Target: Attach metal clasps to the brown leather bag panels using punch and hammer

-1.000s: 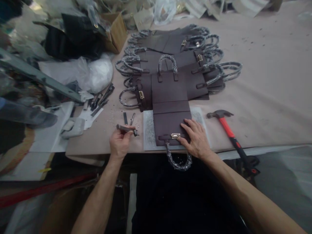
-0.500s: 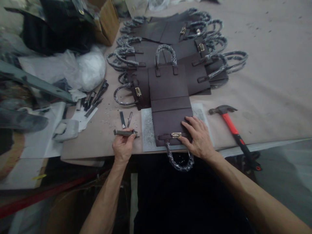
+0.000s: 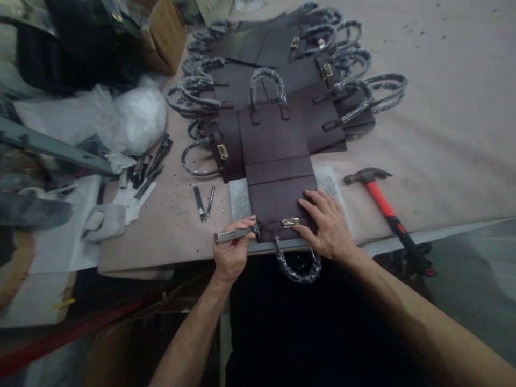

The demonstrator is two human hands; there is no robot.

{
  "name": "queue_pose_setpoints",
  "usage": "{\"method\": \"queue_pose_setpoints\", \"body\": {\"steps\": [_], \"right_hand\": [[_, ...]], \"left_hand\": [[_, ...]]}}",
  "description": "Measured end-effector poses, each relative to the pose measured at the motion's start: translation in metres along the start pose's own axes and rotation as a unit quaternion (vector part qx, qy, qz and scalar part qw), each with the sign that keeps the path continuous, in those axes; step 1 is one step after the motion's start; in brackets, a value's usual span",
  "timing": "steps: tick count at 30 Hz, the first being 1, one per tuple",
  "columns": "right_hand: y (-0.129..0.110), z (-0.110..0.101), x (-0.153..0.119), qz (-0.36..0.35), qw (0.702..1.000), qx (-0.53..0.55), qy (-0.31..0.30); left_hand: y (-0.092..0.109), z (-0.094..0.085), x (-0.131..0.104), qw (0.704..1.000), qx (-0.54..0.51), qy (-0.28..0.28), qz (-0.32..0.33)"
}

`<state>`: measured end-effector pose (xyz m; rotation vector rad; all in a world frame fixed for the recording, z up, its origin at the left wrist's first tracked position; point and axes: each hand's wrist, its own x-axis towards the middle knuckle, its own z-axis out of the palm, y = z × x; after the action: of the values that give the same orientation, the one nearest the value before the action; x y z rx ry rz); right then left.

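A dark brown handbag panel (image 3: 278, 196) with a plastic-wrapped handle at each end lies on a pale slab (image 3: 241, 207) at the table's front edge. Across its lower part runs a strap with a gold clasp (image 3: 290, 222). My left hand (image 3: 233, 252) grips a metal punch-like tool (image 3: 234, 235), held sideways with its tip at the strap's left end; its exact kind is unclear. Resting on the panel's right side, my right hand (image 3: 328, 226) has its fingers spread, the thumb beside the clasp. To the right lies a claw hammer (image 3: 381, 199) with a red and black handle.
More brown bag panels (image 3: 282, 75) with wrapped handles are piled behind. Two slim tools (image 3: 205, 203) lie left of the slab among small bits. Further left are a bundle of tools (image 3: 151, 166), a clear plastic bag (image 3: 141, 113) and a cardboard box (image 3: 165, 37).
My left hand has carried the metal tool rightward, from over the bare table to the strap's left end. My right hand stays on the panel. The view has shifted slightly.
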<state>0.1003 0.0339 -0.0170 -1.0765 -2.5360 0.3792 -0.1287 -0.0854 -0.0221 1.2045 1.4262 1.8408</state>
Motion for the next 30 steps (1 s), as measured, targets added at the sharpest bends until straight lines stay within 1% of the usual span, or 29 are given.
{"method": "queue_pose_setpoints", "body": {"steps": [7, 23, 30], "right_hand": [[-0.001, 0.000, 0.000, 0.003, 1.000, -0.002, 0.001], [0.000, 0.001, 0.000, 0.006, 1.000, -0.006, 0.004], [0.001, 0.001, -0.001, 0.002, 1.000, -0.006, 0.004]], "left_hand": [[-0.003, 0.000, -0.003, 1.000, -0.013, -0.005, 0.005], [-0.008, 0.001, -0.004, 1.000, 0.003, -0.023, 0.009], [-0.010, 0.003, -0.013, 0.998, 0.050, -0.023, 0.044]]}}
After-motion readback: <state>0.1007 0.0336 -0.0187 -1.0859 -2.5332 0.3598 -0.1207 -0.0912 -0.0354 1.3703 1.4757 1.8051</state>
